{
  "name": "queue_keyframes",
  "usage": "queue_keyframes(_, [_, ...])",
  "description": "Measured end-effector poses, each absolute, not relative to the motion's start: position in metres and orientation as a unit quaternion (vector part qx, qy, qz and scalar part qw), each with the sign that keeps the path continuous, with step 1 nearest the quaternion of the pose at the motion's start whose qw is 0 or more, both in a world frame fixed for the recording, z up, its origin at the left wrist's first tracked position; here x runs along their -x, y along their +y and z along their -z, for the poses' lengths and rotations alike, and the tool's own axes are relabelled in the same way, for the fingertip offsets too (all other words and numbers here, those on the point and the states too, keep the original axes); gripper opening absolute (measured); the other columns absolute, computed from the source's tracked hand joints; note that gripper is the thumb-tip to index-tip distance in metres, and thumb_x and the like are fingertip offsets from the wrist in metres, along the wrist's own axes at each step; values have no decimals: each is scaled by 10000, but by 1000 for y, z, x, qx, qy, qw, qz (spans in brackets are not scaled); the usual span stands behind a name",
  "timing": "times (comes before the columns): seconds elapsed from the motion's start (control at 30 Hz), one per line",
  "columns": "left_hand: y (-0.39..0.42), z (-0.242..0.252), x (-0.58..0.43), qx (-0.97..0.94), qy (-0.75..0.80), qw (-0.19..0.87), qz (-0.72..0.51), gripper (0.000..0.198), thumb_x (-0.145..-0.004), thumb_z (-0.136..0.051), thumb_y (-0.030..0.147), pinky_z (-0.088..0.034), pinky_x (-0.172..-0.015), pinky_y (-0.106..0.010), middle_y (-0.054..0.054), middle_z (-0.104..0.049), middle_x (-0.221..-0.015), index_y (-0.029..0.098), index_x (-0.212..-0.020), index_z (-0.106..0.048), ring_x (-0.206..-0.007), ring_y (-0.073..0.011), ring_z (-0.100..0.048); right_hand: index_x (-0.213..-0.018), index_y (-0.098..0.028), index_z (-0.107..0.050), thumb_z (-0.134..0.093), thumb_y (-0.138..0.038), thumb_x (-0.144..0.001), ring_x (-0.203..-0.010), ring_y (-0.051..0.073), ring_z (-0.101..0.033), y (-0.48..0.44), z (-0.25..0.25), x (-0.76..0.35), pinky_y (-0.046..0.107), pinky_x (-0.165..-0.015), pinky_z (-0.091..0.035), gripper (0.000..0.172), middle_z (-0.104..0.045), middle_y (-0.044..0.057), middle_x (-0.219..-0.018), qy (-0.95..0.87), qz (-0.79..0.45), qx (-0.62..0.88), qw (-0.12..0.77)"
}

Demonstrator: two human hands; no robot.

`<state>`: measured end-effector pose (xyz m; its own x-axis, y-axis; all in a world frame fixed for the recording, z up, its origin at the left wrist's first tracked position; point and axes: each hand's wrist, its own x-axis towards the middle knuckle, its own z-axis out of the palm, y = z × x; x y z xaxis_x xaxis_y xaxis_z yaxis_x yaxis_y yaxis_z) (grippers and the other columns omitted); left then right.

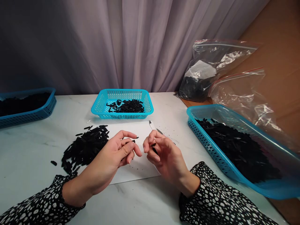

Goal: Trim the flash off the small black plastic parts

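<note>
My left hand (117,153) hovers over a white sheet of paper (138,168), fingers curled, pinching a small black plastic piece (135,137) between thumb and fingertips. My right hand (161,153) is just to its right, fingers curled round another small black piece (153,145) and a thin metal blade (154,127) that pokes out behind the fingers. A pile of thin black plastic pieces (84,148) lies on the table just left of my left hand, partly on the paper.
A small blue basket (100,106) with black pieces stands behind the paper. A larger blue basket (211,140) of pieces sits at right, another blue basket (47,107) at far left. Two clear zip bags (211,62) lean at back right. A curtain hangs behind the table.
</note>
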<state>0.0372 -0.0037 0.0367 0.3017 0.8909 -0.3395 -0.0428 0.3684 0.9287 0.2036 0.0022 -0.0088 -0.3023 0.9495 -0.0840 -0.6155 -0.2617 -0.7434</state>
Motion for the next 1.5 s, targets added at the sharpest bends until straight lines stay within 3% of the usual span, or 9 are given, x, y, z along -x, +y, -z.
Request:
queue_keyframes(0.27, [-6,-36,-36,-538,447,635,-328,237,-920,-600,364,-331,-590,-264,20,-662,-659,204,-815,-461,-543,-84,-421,-801,-202,-593,-706,-475,-824,-458,78,-257,-3,15,-199,239,-438,-176,297,-419,-80,-529,-459,-663,330,491])
queue_keyframes(0.47, [-4,-36,-36,-563,451,625,-298,326,-900,-625,452,-251,-517,-255,-10,-695,-630,206,-772,-454,-487,-81,-382,-823,-210,-695,-749,-416,-803,-502,105,-306,-3,11,-202,266,-476,-229,214,-436,-60,-544,-504,-581,372,520])
queue_keyframes(0.57, [-4,-35,-36,-542,435,654,-300,333,-893,-634,468,-223,-509,-252,-10,-703,-640,211,-791,-449,-484,-79,-373,-777,-206,-731,-750,-409,-807,-495,102,-292,-3,12,-203,273,-469,-213,205,-465,-46,-537,-498,-592,365,519])
queue_keyframes(0.8, [-5,-38,-38,-467,422,714,-306,423,-872,-620,557,-182,-516,-253,-16,-683,-632,202,-743,-430,-462,-61,-325,-715,-193,-685,-768,-447,-778,-451,77,-213,-1,17,-203,261,-438,-145,274,-362,-81,-493,-435,-642,360,519])
queue_keyframes(1.07, [-2,-39,-36,-448,468,682,-340,339,-847,-679,480,-193,-493,-237,44,-549,-530,176,-754,-561,-477,-68,-291,-696,-197,-656,-771,-428,-771,-450,73,-175,-1,14,-203,265,-441,-131,268,-312,-95,-496,-410,-657,346,529])
queue_keyframes(1.27, [1,-38,-35,-421,488,663,-381,264,-840,-699,423,-273,-521,-228,-5,-600,-727,160,-839,-669,-592,-90,-402,-724,-193,-692,-781,-433,-752,-455,70,-179,-1,14,-202,264,-447,-123,257,-333,-86,-520,-399,-659,353,531])
queue_keyframes(1.5, [1,-39,-36,-398,485,670,-396,146,-842,-664,287,-287,-531,-222,14,-549,-650,171,-929,-678,-623,-105,-404,-743,-197,-722,-778,-402,-758,-453,69,-192,-1,14,-203,266,-447,-129,213,-377,-78,-511,-402,-661,340,535])
